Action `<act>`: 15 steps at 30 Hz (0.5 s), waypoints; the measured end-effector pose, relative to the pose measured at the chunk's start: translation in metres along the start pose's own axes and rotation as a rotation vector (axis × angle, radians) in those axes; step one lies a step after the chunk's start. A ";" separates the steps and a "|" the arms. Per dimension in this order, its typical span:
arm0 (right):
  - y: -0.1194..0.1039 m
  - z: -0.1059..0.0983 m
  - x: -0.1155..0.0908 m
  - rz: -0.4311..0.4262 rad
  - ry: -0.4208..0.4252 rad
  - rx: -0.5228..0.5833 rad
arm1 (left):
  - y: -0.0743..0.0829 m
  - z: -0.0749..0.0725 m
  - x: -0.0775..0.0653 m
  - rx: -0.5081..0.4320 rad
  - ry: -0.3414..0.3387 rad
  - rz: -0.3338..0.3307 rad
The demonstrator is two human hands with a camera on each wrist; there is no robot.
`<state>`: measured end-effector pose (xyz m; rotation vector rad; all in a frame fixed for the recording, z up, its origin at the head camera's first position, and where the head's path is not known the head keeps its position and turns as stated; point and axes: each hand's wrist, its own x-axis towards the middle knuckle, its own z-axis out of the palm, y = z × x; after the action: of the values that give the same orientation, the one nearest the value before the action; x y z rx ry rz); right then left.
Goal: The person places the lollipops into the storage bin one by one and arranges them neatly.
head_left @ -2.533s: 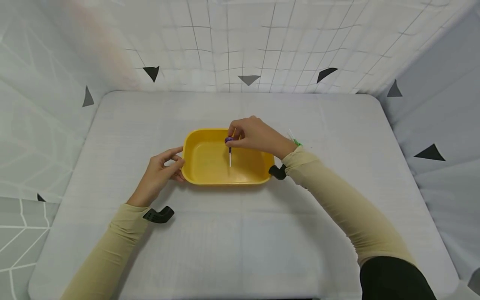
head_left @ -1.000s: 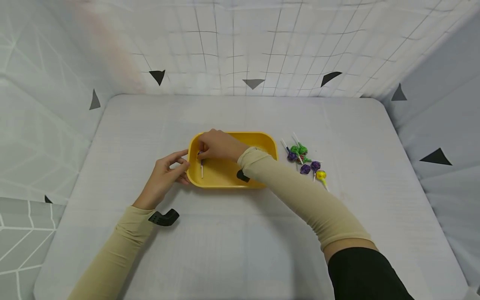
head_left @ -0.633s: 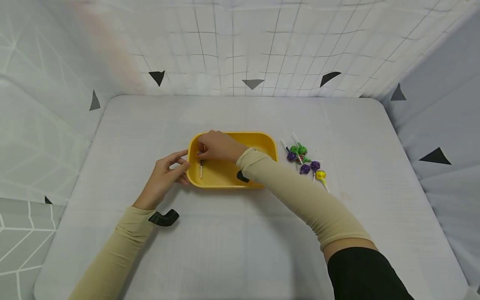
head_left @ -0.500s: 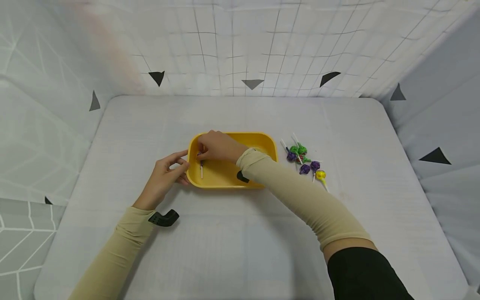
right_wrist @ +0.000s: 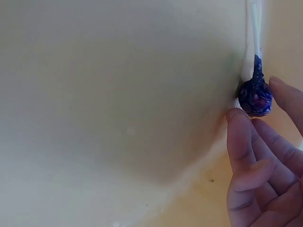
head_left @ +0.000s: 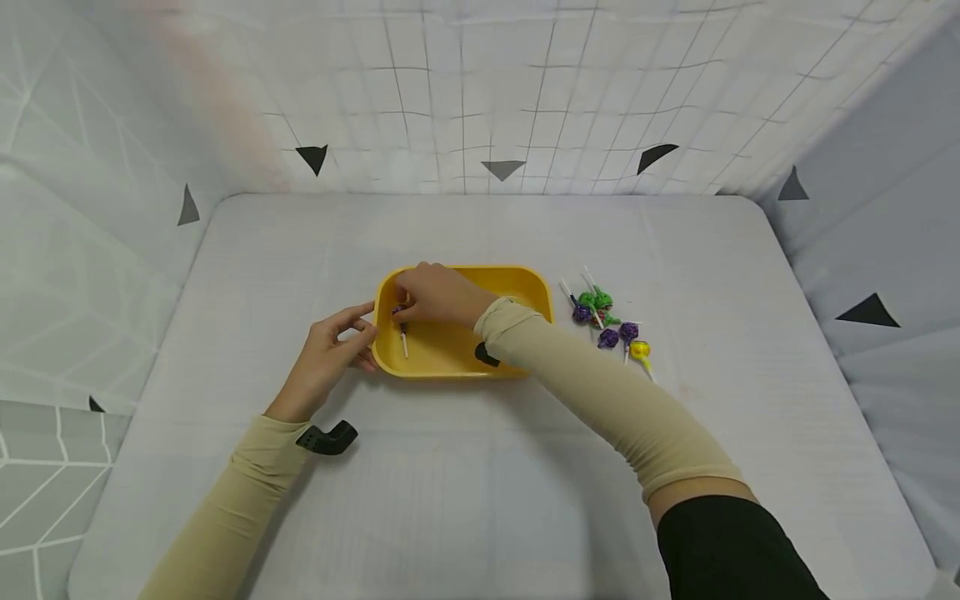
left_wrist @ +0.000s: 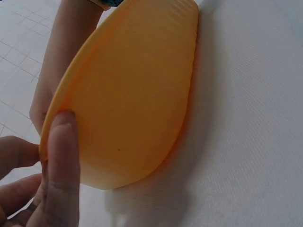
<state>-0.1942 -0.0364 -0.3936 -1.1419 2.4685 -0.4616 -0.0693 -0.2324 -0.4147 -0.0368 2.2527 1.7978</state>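
A yellow plastic tray [head_left: 461,354] sits on the table. My left hand [head_left: 318,358] holds it by its left end, and in the left wrist view the thumb [left_wrist: 64,151] presses on the wall just below the rim. Inside that same end my right hand [head_left: 438,292] pinches a purple-wrapped lollipop [head_left: 405,343], whose white stick points toward the front. Up close in the right wrist view, the lollipop's round head [right_wrist: 255,99] sits between the thumb and fingertips, close beside the tray's wall.
To the right of the tray lie several loose lollipops, with green [head_left: 603,298], purple [head_left: 608,338] and yellow [head_left: 641,350] wrappers. My right forearm [head_left: 600,387] crosses over the tray's right part. A white-covered table [head_left: 480,500] is bordered by pale curtains.
My right hand has carried the lollipop left and down from the tray's middle into its left end, uncovering the loose lollipops. Lately the stick has tilted slightly. The left hand keeps its hold.
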 end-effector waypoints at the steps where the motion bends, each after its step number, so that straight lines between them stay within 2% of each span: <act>1: 0.000 -0.001 -0.002 -0.001 0.005 0.000 | 0.000 0.000 0.000 -0.001 0.000 0.003; 15: 0.008 -0.030 -0.035 0.050 0.053 0.041 | 0.002 0.001 -0.001 0.008 0.008 0.008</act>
<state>-0.1926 -0.0007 -0.3637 -1.0623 2.5143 -0.5313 -0.0681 -0.2309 -0.4131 -0.0330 2.2687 1.7955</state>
